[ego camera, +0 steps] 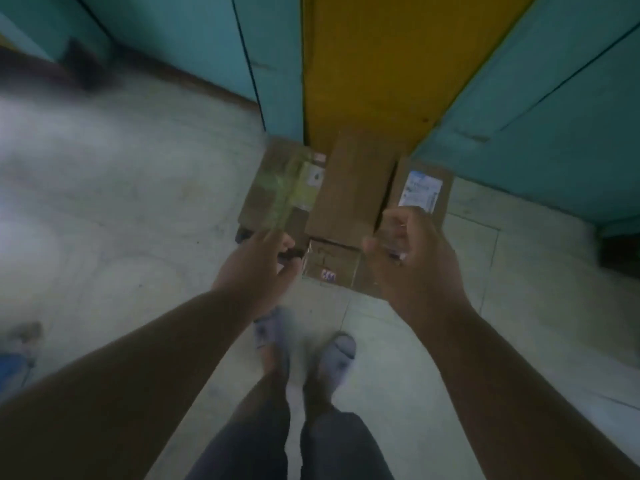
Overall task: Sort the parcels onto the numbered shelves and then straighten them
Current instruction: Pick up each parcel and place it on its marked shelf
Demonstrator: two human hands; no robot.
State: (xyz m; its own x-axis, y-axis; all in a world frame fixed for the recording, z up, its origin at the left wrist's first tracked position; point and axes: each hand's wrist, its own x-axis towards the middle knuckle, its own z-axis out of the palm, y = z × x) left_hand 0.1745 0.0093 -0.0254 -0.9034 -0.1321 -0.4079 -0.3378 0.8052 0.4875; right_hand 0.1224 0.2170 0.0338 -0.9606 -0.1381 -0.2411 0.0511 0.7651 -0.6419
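While the person stands over the cardboard parcels [349,188] on the pale floor [121,202], the biggest risk I can see is a poor grip. The picture is smeared with motion, so a rushed grab could catch only one box of the cluster, or tip the middle one [353,181], which leans against the yellow panel [374,64] between the teal panels [554,98]. Labels might also be misread in that haste, sending a parcel to the wrong number. No numbered shelf shows here.

The left hand [256,265] has its fingers curled near the near-left corner of the left parcel [280,192], the one with greenish tape; something dark sits at its fingertips, but I cannot tell whether it grips that, the box edge, or nothing. The right hand [412,258] is also curled, knuckles up, just over the near edge of the right parcel [422,188] with the blue-and-white label; whether it holds anything is unclear.

A flat piece with red marking [329,268] lies between the two hands, nearer than the boxes, just beyond the person's feet [304,348].
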